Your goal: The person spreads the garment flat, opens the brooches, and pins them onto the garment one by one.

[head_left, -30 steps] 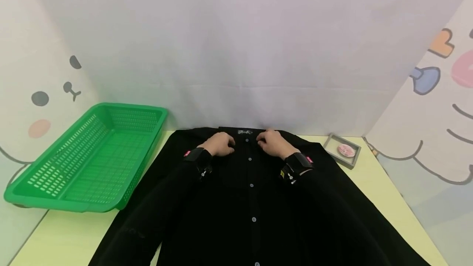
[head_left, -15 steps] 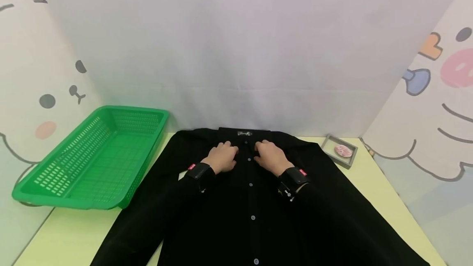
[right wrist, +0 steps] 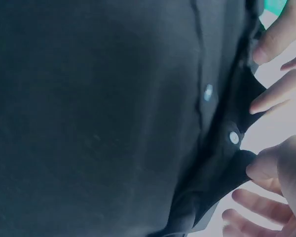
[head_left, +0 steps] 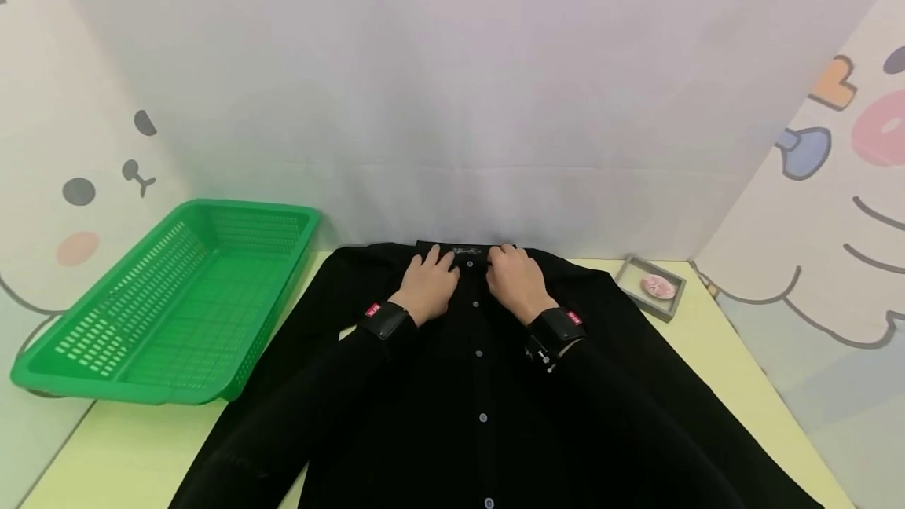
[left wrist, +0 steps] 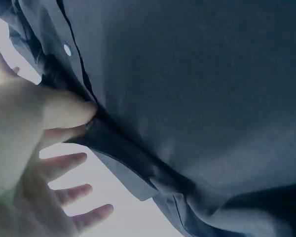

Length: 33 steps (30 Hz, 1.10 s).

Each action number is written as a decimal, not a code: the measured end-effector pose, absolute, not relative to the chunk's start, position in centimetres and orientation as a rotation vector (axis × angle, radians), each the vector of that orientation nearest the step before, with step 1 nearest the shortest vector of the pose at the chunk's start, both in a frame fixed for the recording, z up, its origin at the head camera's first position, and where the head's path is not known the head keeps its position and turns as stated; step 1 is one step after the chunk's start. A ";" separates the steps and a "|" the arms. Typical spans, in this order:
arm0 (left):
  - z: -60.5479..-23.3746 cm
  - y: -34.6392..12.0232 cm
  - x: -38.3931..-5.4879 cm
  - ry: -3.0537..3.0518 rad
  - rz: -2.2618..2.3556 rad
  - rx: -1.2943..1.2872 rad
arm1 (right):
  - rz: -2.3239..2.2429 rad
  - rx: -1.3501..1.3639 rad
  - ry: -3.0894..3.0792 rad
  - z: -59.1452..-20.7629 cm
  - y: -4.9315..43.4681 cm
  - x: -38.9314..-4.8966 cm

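Note:
A black button-up shirt (head_left: 438,407) lies face up, its collar end by the back wall and a pale row of buttons down its middle. My left hand (head_left: 427,287) is at the left side of the collar. In the left wrist view, that hand (left wrist: 34,133) pinches the collar edge between thumb and forefinger, the other fingers spread. On the collar's right side is my right hand (head_left: 518,283). Its thumb and forefinger pinch the collar in the right wrist view, where the hand (right wrist: 281,182) shows at the lower right. Black sleeves and wrist straps cover both wrists.
A green plastic basket (head_left: 236,371) stands at the left, overlapping the pale yellow table (head_left: 85,446). At the back right sits a small grey tray (head_left: 670,313) with a pink oval object (head_left: 658,287) in it. A white wall (head_left: 459,100) closes off the back.
Both hands first drew a little back from the collar, then moved forward to it again. The left fingers went from curled to extended over the collar's edge. The shirt lies much as before.

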<state>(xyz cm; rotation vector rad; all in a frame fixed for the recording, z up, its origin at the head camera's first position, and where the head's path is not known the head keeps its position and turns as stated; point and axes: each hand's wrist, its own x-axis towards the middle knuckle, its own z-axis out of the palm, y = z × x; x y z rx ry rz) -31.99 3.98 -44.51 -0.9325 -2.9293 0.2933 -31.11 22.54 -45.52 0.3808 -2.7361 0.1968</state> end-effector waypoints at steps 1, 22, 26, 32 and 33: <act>-44.4 3.8 -31.9 -2.906 0.262 -0.950 | 0.233 0.399 -2.750 -45.4 22.6 -31.1; -44.9 2.1 -25.0 -3.190 -0.150 -1.150 | 0.392 0.717 -3.147 -44.8 23.3 -24.9; -45.1 0.9 -21.8 -3.138 -0.229 -1.140 | 0.396 0.755 -3.166 -45.0 23.9 -21.5; -45.8 -0.2 -19.4 -3.048 -0.260 -1.043 | 0.423 0.799 -3.022 -45.7 24.3 -18.9; -45.8 -0.3 -19.1 -3.069 -0.248 -1.037 | 0.431 0.808 -3.004 -45.8 24.3 -18.7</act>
